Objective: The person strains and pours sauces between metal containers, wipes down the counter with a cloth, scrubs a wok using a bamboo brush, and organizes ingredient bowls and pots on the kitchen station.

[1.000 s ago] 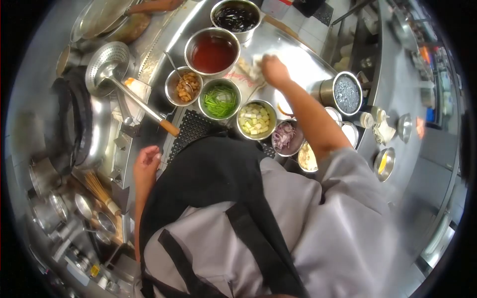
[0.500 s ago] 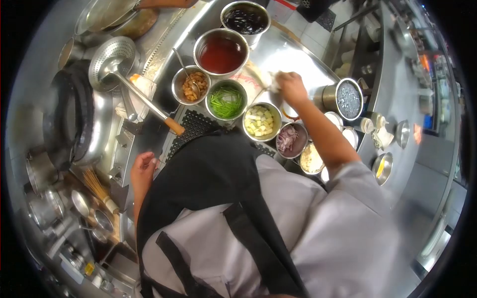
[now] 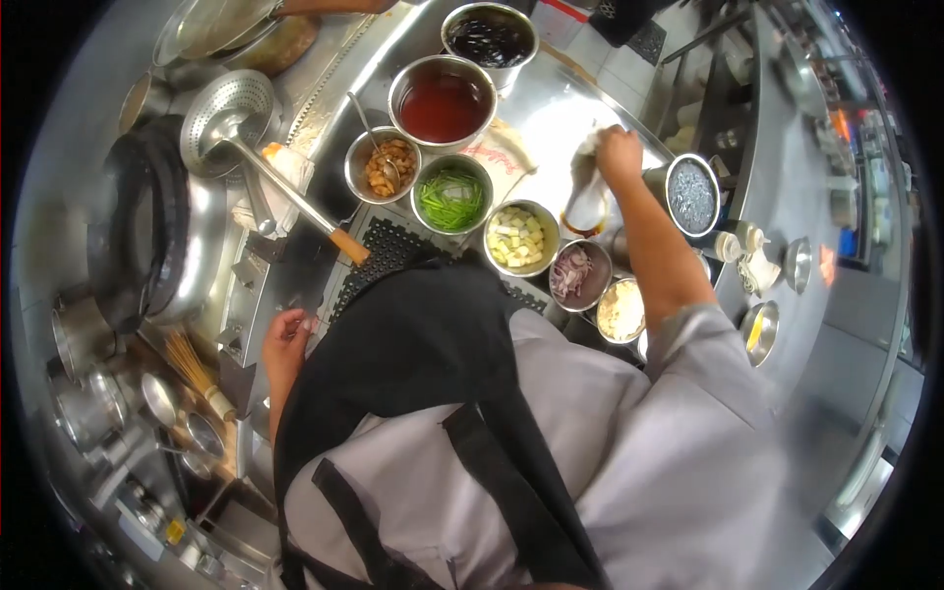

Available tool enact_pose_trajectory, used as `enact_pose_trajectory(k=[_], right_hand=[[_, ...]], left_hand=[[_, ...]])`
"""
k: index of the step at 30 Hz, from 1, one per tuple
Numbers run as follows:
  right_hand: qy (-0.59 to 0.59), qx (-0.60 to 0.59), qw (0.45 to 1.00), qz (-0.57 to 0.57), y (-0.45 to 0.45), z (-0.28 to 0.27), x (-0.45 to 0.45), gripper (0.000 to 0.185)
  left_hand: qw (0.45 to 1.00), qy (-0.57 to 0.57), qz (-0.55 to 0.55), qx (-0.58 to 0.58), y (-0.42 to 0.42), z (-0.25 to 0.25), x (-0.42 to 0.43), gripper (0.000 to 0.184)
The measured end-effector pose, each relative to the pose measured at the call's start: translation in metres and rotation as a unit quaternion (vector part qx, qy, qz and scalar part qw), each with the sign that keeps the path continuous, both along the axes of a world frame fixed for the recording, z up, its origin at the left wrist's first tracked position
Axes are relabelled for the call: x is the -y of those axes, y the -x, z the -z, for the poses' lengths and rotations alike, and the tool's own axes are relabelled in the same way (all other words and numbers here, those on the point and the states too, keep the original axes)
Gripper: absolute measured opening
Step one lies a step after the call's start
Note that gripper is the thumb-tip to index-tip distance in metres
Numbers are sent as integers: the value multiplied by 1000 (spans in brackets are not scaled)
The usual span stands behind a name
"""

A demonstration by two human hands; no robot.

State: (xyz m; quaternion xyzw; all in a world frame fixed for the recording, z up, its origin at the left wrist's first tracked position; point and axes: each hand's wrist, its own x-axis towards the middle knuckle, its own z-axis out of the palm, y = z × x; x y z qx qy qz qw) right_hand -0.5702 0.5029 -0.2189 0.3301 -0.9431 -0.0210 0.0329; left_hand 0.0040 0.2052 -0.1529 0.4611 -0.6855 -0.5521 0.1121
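Observation:
My right hand [image 3: 619, 157] is closed on a whitish cloth [image 3: 588, 155] over the bright steel counter [image 3: 565, 108]. Just below the cloth, a white dish [image 3: 587, 208] with brown sauce at its rim is partly in view. My left hand [image 3: 287, 339] hangs low at the left beside the black apron [image 3: 393, 334], its fingers curled; whether it holds anything is hard to see. Between the hands stand metal bowls of green vegetable strips [image 3: 452, 197], pale cubes [image 3: 515, 237], sliced onion [image 3: 571, 272] and a chopped pale ingredient [image 3: 621, 311].
Farther back are pots of red liquid [image 3: 442, 103] and dark liquid [image 3: 489, 37], and a bowl of brown pieces [image 3: 389, 167] with a spoon. A perforated ladle [image 3: 221, 118] lies at the left, near a dark wok [image 3: 143, 231]. A steel container [image 3: 692, 195] stands right.
My right hand has moved right across the counter with the cloth, and the white dish shows more. My left hand has shifted only slightly.

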Motion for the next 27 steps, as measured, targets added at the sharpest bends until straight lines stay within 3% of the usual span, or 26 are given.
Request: enact_pose_trajectory(k=[3, 8, 9, 11, 12, 13, 15, 17, 19, 22, 24, 26, 27], right_hand=[[69, 56, 995, 33, 10, 10, 64, 15], [118, 69, 989, -64, -52, 19, 166, 17], [52, 73, 981, -174, -50, 4, 149, 20], [14, 38, 989, -140, -19, 10, 117, 22], [14, -6, 997, -78, 7, 28, 90, 22], [-16, 34, 999, 1, 16, 10, 67, 22], [-27, -52, 998, -18, 26, 6, 13, 28], [-149, 64, 987, 9, 13, -3, 4, 33], [-94, 161, 982, 11, -28, -6, 11, 38], [-78, 199, 972, -103, -103, -64, 29, 22], [-79, 207, 967, -128, -97, -54, 10, 18], [-126, 98, 970, -183, -60, -14, -24, 18], [-199, 46, 971, -122, -52, -36, -24, 20]], left_hand=[[999, -19, -17, 19, 5, -6, -7, 19], [995, 18, 46, 83, 23, -19, -13, 21], [995, 18, 49, 82, 23, -19, -12, 21], [994, 44, 58, 81, 16, -18, -8, 21], [994, 42, 58, 80, 11, -16, -7, 21], [997, 26, 45, 56, 4, -11, -5, 20], [999, 8, 37, 32, -9, 1, 0, 20], [997, 28, 32, 68, -15, 11, 1, 19], [997, 5, 35, 68, -10, 13, -3, 19], [996, 4, 61, 57, 0, 21, -1, 19], [995, 22, 90, 47, 4, 22, 4, 19], [990, 64, 100, 81, 16, 7, 5, 20], [989, 62, 103, 81, 15, 12, 9, 20]])
